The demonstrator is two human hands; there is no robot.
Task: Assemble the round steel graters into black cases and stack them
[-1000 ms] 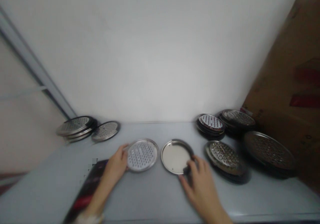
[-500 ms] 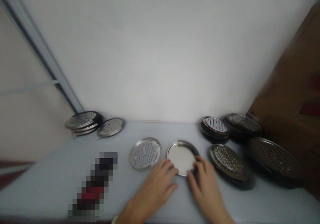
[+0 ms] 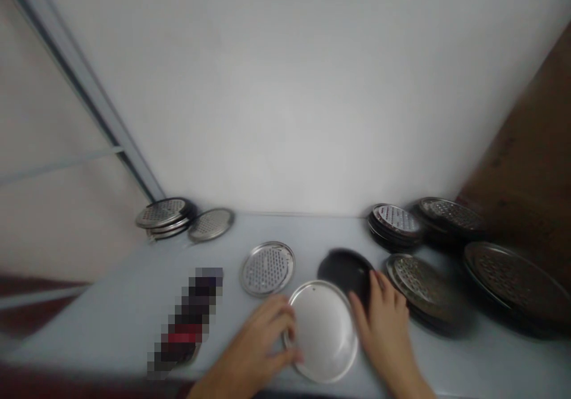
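A smooth round silver metal plate (image 3: pixel 323 333) with a raised rim and a small hole near its far edge is tilted up in front of me. My left hand (image 3: pixel 263 342) pinches its left rim between thumb and fingers. Just behind it lies a round black dish (image 3: pixel 343 268), partly hidden by the plate. My right hand (image 3: pixel 383 319) grips the black dish at its right edge, thumb in front and fingers over the side. To the left, a perforated silver disc (image 3: pixel 267 269) rests flat on the table.
Stacks of perforated round discs stand at the back left (image 3: pixel 165 214) and back right (image 3: pixel 395 226). Larger perforated discs (image 3: pixel 517 286) sit at the right beside a brown cardboard box (image 3: pixel 530 149). A pixelated dark and red object (image 3: pixel 187 321) lies left on the grey table (image 3: pixel 129 304).
The silver plate has come out of the black dish toward me in my left hand, exposing the dark dish. My right hand has stayed at the dish's right edge. The view has shifted slightly.
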